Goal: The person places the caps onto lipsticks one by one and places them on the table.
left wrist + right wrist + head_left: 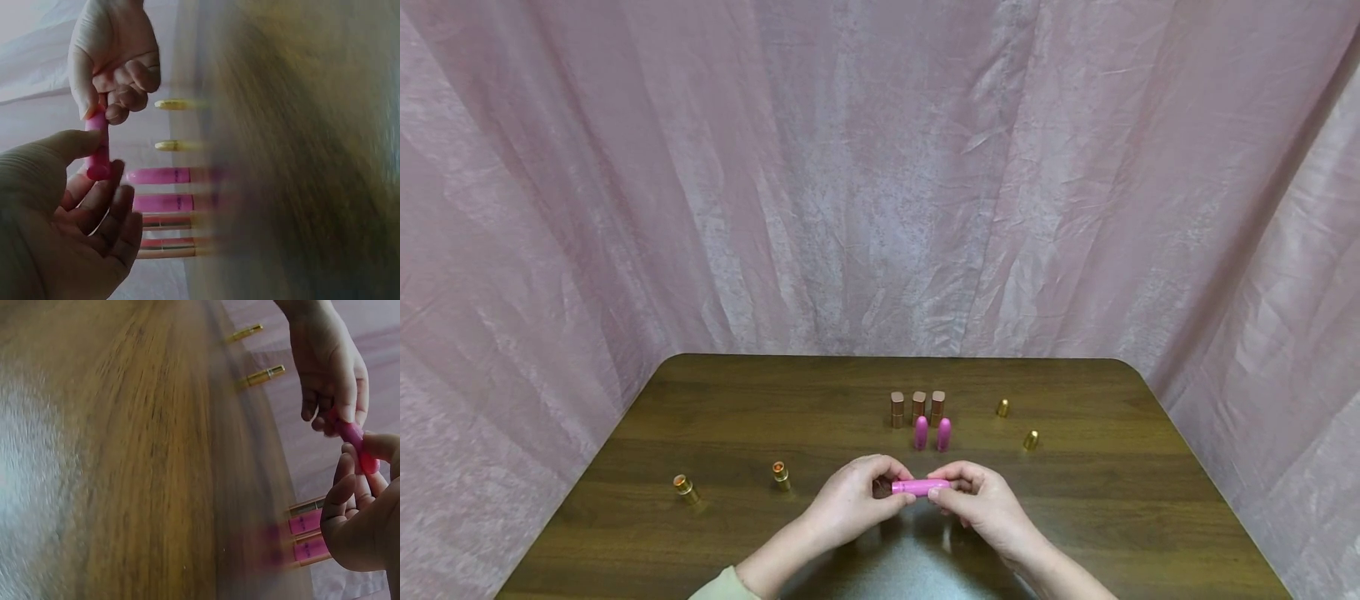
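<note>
Between both hands a pink lipstick tube (920,487) lies sideways above the table's near middle. My left hand (856,498) pinches its left end between thumb and fingers. The right end, rounded in the right wrist view, is pinched by my right hand (983,505). Just beyond the hands, two like pink tubes (921,434) stand upright side by side. Behind them, three rose-gold lipstick tubes (897,410) form a row.
Two gold lipstick bases (781,476), with orange-red showing at their tops, stand to the left. Two small gold caps (1032,440) stand to the right. The brown wooden table (1112,517) has pink curtains (880,183) behind it and at its sides.
</note>
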`<state>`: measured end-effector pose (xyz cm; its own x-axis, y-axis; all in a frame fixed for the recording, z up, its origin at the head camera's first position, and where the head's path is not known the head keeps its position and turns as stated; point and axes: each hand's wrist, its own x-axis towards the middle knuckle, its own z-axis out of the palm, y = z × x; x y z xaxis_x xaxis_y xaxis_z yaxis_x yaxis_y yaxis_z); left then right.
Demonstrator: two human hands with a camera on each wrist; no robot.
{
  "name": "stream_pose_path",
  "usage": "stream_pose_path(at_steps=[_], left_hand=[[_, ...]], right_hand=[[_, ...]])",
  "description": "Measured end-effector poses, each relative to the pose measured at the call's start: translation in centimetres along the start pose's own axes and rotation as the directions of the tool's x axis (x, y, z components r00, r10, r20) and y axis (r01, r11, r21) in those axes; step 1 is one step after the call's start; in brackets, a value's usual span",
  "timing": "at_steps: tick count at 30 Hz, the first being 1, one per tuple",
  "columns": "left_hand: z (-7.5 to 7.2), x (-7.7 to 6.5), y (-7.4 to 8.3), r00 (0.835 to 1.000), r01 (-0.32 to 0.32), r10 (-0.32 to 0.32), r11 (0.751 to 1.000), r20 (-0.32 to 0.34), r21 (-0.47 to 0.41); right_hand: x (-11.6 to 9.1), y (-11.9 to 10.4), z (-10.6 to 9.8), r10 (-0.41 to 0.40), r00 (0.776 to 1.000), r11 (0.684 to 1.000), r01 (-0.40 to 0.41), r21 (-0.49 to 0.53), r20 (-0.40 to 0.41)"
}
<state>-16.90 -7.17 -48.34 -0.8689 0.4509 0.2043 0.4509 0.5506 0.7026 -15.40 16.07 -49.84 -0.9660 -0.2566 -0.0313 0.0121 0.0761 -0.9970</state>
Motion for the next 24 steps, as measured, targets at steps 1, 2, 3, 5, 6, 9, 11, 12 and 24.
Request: stream_pose_path(at_steps=[1, 2, 3, 5, 6, 9, 11, 12, 24], left_hand=[[0.0, 0.1, 0.0, 1.000, -0.026, 0.027, 0.998, -0.007, 0.058], [0.0, 0.2, -0.1, 0.998, -0.052, 0.054, 0.991, -0.014, 0.122], [0.0, 0.3, -0.1, 0.997, -0.074, 0.079, 0.980, -0.018, 0.186], [0.1, 0.5, -0.1, 0.993, -0.112, 0.120, 0.955, -0.014, 0.274], [0.1, 0.6, -0.2, 0.991, -0.126, 0.136, 0.946, -0.010, 0.300], [0.3, 0.9, -0.2, 0.985, -0.164, 0.172, 0.922, 0.007, 0.350], [0.4, 1.1, -0.4, 0.983, -0.178, 0.185, 0.916, 0.013, 0.359], [0.5, 1.2, -0.4, 0.983, -0.177, 0.184, 0.917, 0.014, 0.358], [0.7, 4.2, -3.0, 0.989, 0.132, -0.124, 0.986, -0.083, 0.105]], right_hand=[[0.1, 0.0, 0.0, -0.014, 1.000, 1.000, 0.014, -0.014, 0.002], [0.1, 0.0, 0.1, -0.027, 1.000, 0.999, 0.027, -0.028, 0.001], [0.2, 0.1, 0.1, -0.040, 0.999, 0.998, 0.040, -0.044, 0.000], [0.3, 0.0, 0.2, -0.056, 0.998, 0.996, 0.056, -0.075, -0.007], [0.3, 0.0, 0.3, -0.058, 0.998, 0.995, 0.057, -0.084, -0.013], [0.4, -0.2, 0.4, -0.063, 0.998, 0.992, 0.061, -0.109, -0.018], [0.4, -0.4, 0.4, -0.069, 0.998, 0.991, 0.067, -0.116, -0.008], [0.4, -0.4, 0.4, -0.073, 0.997, 0.990, 0.072, -0.119, -0.001], [-0.1, -0.7, -1.4, -0.077, 0.997, 0.980, 0.071, -0.186, -0.030]])
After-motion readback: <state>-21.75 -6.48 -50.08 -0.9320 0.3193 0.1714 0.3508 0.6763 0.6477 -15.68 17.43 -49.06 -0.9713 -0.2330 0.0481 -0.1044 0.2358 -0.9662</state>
